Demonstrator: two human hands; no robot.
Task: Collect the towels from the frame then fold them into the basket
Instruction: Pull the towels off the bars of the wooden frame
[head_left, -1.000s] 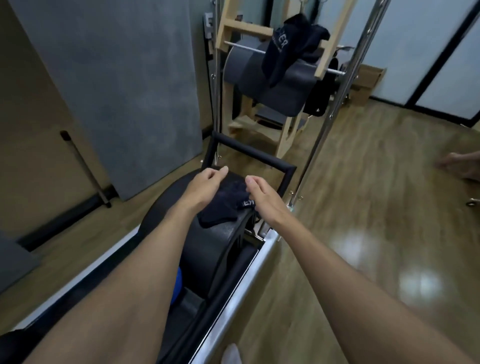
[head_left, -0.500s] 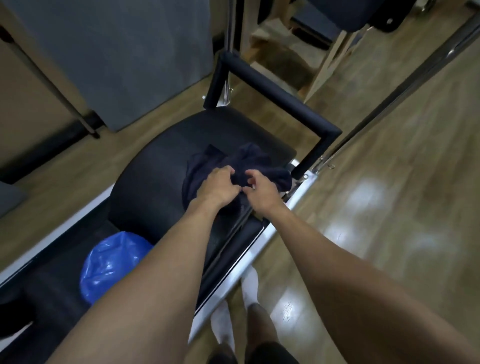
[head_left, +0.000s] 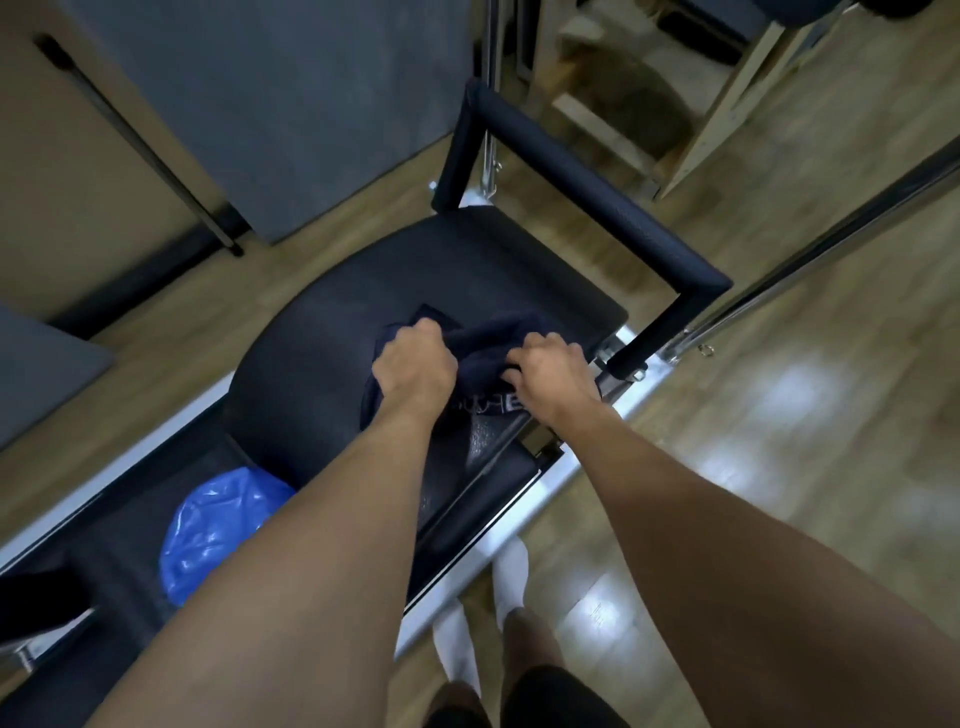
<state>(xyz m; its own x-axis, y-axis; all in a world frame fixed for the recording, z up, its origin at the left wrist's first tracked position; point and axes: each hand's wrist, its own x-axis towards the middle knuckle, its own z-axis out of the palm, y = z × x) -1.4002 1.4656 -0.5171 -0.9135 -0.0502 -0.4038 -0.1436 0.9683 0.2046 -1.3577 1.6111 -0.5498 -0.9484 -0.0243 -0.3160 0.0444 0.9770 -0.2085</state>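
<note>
Left hand grips one bunch of the dark towel, fingers curled in; right hand pinches the other side — the cloth lies crumpled between and under both, pale lettering near the wrists. It rests on the black curved pad. Beyond, a padded bar crosses.
</note>
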